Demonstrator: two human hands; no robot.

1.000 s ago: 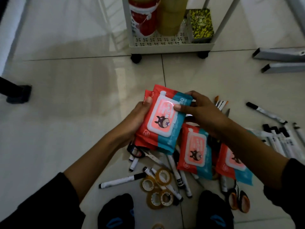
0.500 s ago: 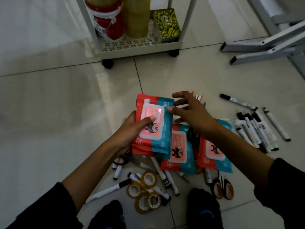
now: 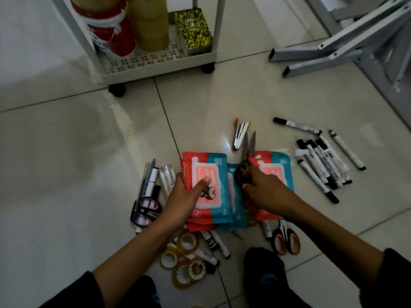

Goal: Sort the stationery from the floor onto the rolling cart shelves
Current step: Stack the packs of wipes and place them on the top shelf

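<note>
Left hand clamped on a stack of red-and-teal wet-wipe packs, thumb flat across the pink lid, stack low over the pale tiled floor; right hand curled, fingertips closing on the black handle of steel-bladed scissors lying between a second wipe pack and a third wipe pack, full grasp not clear; black-capped white markers in a loose row well right of the packs; clear tape rolls just below the stack; pink-handled scissors beside the left wrist; orange-handled scissors under the right forearm; white rolling cart beyond, bottom shelf bearing a red canister, a yellowish tape stack and a yellow-black patterned box.
</note>
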